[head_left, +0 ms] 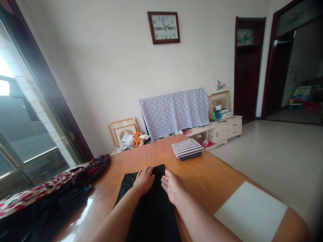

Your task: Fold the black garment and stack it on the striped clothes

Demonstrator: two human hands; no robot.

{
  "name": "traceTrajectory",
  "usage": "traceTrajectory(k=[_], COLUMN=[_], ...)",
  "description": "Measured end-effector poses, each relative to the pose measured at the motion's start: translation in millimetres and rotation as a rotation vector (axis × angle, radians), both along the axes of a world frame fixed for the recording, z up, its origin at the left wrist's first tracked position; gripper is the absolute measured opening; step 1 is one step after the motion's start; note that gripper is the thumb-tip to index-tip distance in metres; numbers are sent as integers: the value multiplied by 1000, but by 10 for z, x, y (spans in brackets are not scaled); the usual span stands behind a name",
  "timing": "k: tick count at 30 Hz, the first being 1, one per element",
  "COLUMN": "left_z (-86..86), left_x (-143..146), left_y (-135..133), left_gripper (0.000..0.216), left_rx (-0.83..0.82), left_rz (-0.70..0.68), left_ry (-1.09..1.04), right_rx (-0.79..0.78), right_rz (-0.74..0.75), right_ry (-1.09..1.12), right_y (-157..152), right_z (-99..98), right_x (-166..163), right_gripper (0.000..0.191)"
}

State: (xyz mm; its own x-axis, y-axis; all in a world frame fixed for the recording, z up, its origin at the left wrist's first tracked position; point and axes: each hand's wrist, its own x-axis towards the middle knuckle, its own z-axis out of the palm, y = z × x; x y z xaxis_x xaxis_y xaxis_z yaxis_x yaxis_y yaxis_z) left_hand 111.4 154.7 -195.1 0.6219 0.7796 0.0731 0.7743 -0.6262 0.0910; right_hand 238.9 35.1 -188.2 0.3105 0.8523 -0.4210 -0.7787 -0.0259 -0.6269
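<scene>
A black garment (151,208) lies flat and lengthwise on the orange-brown table (217,178) in front of me. My left hand (144,179) rests palm down on its far end, fingers together and flat. My right hand (173,186) lies palm down beside it, on the garment's right edge. Neither hand grips anything. Beyond them, a folded pile topped by a black-and-white striped cloth (187,148) sits near the table's far edge.
A heap of red-patterned and dark clothes (50,191) covers the table's left side. A white board (249,211) lies at the near right. Past the table stand a polka-dot covered object (174,111), picture frames (123,131) and a low cabinet (224,129); glass door at left.
</scene>
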Motion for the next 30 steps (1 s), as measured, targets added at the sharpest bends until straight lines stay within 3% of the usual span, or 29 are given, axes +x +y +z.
traceTrajectory(k=[8, 16, 26, 30], left_z=[-14, -43, -81, -50], left_x=[144, 316, 322, 315], left_y=[-47, -41, -41, -60], left_gripper=[70, 64, 69, 67], left_rx=[-99, -35, -52, -45], left_rz=[-39, -119, -100, -79], left_ry=[64, 58, 60, -44], right_rx=[13, 42, 33, 40], right_rz=[-9, -30, -143, -123], right_ry=[11, 29, -22, -14], right_y=[9, 73, 36, 58], right_z=[-2, -64, 14, -14], right_x=[4, 12, -4, 2], right_gripper=[59, 63, 48, 46])
